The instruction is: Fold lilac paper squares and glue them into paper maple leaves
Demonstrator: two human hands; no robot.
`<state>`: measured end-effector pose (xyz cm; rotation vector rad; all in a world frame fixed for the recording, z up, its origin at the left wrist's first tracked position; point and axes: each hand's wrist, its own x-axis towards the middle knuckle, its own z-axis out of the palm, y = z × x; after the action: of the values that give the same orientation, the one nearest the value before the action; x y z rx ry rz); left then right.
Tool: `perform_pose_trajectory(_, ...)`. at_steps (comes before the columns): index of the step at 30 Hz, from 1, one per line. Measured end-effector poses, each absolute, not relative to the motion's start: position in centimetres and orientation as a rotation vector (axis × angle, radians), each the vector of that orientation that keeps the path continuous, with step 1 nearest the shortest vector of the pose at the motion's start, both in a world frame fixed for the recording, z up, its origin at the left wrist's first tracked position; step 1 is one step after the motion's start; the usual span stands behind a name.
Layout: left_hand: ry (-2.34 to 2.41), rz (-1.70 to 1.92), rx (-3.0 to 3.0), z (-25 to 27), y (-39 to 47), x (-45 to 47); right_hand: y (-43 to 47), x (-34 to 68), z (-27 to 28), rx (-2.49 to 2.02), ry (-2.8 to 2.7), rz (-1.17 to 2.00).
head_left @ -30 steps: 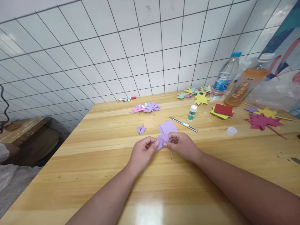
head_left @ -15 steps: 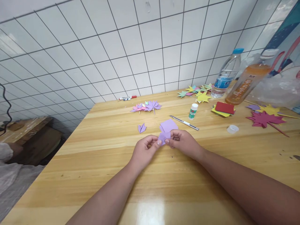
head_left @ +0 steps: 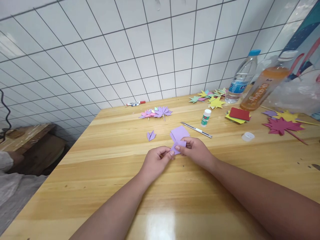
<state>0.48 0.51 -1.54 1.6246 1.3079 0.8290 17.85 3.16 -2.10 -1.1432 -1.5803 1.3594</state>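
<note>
A small purple paper piece [head_left: 182, 144] is held between both hands just above the table. My left hand [head_left: 157, 160] pinches its lower left corner between thumb and fingers. Over its right part, the thumb of my right hand [head_left: 196, 150] presses on top, with the fingers curled behind. Right behind the hands lie purple paper squares [head_left: 180, 133], partly overlapped by the held piece. To the left rests a folded purple paper piece [head_left: 151, 135] with pointed tips. A utility knife [head_left: 196, 129] lies slantwise beyond my right hand.
A glue stick [head_left: 206, 118] stands behind the knife, its cap [head_left: 248, 136] to the right. Paper leaves [head_left: 162, 112], red and yellow paper [head_left: 239, 114], markers [head_left: 136, 103], a water bottle [head_left: 241, 78] and an orange drink bottle [head_left: 266, 85] line the back. Another person's sleeve [head_left: 5, 160] shows at left.
The held purple paper has turned and shifted slightly right. My right thumb now lies farther over it, while my left hand stays at its lower left corner.
</note>
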Motion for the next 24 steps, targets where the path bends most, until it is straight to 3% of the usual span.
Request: perform_pose_trajectory(24,1.161,0.705,1.373,-1.2,0.8,-0.4,3.2,18.5,-1.7,-1.141,-1.421,1.399)
